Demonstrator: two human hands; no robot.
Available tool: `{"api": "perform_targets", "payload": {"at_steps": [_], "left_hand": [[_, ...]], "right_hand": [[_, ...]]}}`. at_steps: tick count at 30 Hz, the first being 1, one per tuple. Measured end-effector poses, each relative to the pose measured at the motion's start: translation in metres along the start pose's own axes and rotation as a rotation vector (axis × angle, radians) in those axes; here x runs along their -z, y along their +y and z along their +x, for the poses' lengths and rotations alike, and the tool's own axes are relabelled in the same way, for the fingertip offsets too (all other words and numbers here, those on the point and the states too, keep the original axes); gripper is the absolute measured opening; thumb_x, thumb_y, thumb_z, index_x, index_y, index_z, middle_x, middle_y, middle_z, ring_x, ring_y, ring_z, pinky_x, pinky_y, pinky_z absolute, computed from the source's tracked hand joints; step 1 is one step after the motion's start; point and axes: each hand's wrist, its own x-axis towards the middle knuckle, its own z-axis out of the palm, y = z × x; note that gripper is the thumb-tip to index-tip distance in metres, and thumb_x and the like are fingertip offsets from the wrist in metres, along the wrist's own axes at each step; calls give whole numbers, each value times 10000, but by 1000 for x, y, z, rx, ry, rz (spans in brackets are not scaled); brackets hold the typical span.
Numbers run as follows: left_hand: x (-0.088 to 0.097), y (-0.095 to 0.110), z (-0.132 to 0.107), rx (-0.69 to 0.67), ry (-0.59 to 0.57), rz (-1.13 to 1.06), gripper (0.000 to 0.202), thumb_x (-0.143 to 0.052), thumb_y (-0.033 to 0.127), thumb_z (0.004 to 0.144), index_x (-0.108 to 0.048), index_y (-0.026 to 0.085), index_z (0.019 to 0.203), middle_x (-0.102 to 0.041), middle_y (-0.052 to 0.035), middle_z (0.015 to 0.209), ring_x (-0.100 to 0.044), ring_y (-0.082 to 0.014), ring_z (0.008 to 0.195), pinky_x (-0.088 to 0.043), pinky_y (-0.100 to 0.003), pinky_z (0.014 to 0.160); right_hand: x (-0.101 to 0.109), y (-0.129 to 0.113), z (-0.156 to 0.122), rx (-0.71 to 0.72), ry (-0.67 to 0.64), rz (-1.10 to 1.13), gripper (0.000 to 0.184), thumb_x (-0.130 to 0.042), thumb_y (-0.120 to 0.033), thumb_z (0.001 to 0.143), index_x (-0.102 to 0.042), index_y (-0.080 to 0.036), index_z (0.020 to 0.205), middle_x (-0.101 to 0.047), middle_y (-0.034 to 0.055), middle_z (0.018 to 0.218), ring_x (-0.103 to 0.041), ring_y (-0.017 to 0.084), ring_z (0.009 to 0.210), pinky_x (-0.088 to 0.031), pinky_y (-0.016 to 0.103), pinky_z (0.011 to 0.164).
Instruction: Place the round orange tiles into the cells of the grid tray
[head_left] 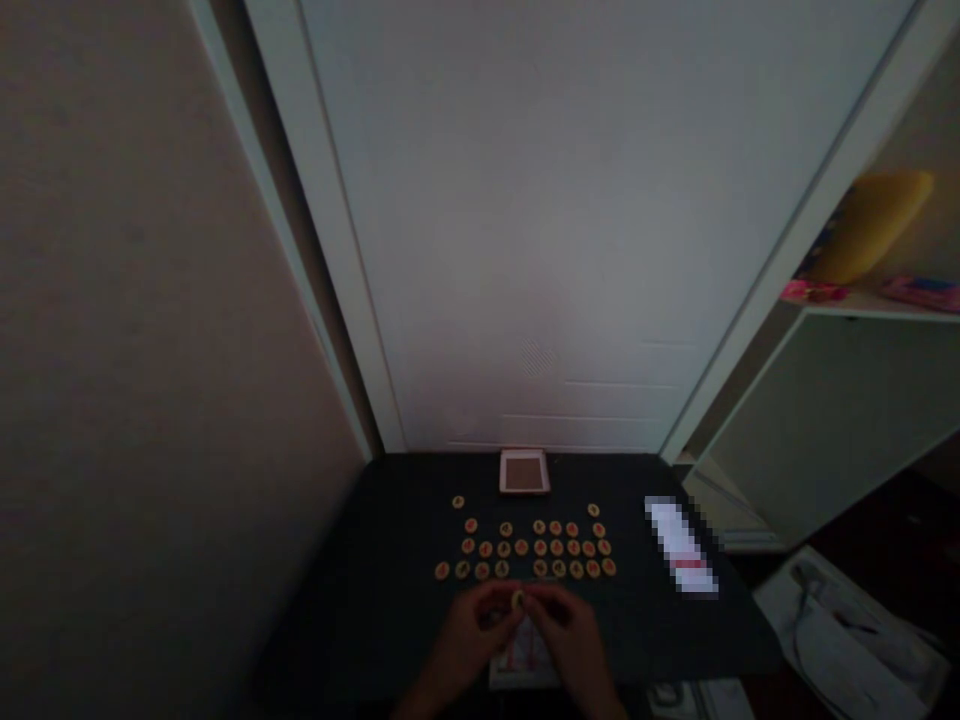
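Several round wooden game pieces (540,548) with red or dark marks lie in rows on a dark table (375,600). My left hand (472,635) and my right hand (574,640) meet at the near edge of the table, fingers pinched together on one pale round piece (518,599) between them. Under my hands lies a light sheet with red lines (521,655). A small square box (524,472) with a pale rim stands at the far edge, beyond the rows.
A white door (540,220) rises behind the table. A beige wall stands at the left. A pixelated white and red item (682,548) lies on the table's right side. A shelf unit (862,300) with a yellow object stands at the right, with white bags (847,630) on the floor.
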Motion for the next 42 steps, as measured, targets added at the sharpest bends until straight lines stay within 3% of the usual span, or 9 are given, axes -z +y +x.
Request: {"api": "perform_targets", "payload": {"at_steps": [8, 13, 17, 22, 27, 30, 36, 42], "left_hand": [[-5, 4, -1, -100, 72, 272, 337, -723, 444, 807, -749, 210, 1047, -769, -58, 880, -705, -214, 792, -563, -283, 741], [-4, 9, -1, -140, 81, 391, 254, -723, 415, 806, -771, 242, 986, -776, -48, 880, -703, -219, 789, -556, -290, 766], [-2, 5, 1, -95, 65, 316, 274, -731, 424, 797, -779, 228, 982, -785, -54, 901, -712, -233, 834, -558, -299, 792], [3, 9, 2, -35, -43, 127, 351, -707, 459, 826, -773, 218, 1072, -782, -71, 1056, -718, -254, 951, -552, -319, 858], [10, 27, -1, -32, -106, 209, 336, -682, 455, 846, -781, 237, 1082, -784, -59, 1070, -716, -264, 952, -537, -335, 864], [10, 27, -1, -36, -63, 235, 343, -649, 474, 869, -787, 233, 1070, -791, -59, 1043, -718, -263, 935, -538, -330, 849], [3, 9, 3, -33, 39, 144, 388, -652, 519, 860, -789, 203, 1038, -793, -73, 996, -728, -247, 883, -557, -308, 813], [-3, 1, 3, -45, 124, 109, 412, -671, 558, 823, -785, 184, 956, -791, -82, 945, -725, -243, 868, -559, -299, 805]], "right_hand": [[-3, -4, -2, -43, 69, 101, 486, -762, -639, 700, -786, -182, 865, -790, 114, 864, -734, 301, 847, -569, 362, 777], [-2, 1, -3, -71, 57, 118, 520, -764, -667, 674, -795, -190, 880, -795, 119, 903, -739, 313, 858, -578, 385, 781], [-1, 1, -1, -83, 61, 111, 530, -766, -675, 665, -799, -184, 862, -796, 122, 896, -739, 317, 857, -580, 394, 789], [0, 3, 1, -61, 53, 94, 526, -754, -676, 681, -799, -185, 862, -795, 119, 889, -737, 305, 844, -577, 380, 773], [0, 5, 1, -52, 19, 95, 519, -752, -670, 691, -796, -185, 870, -795, 111, 890, -733, 294, 846, -573, 371, 777], [-1, 3, 0, -42, 23, 116, 501, -754, -659, 699, -795, -189, 868, -795, 108, 893, -733, 289, 836, -576, 365, 772], [-4, -3, -3, -12, 58, 75, 463, -728, -638, 746, -795, -201, 880, -791, 109, 885, -732, 307, 874, -581, 371, 772], [-7, -2, -10, 92, 22, 17, 410, -692, -582, 817, -787, -228, 1000, -776, 110, 1022, -718, 300, 977, -566, 391, 883]]}}
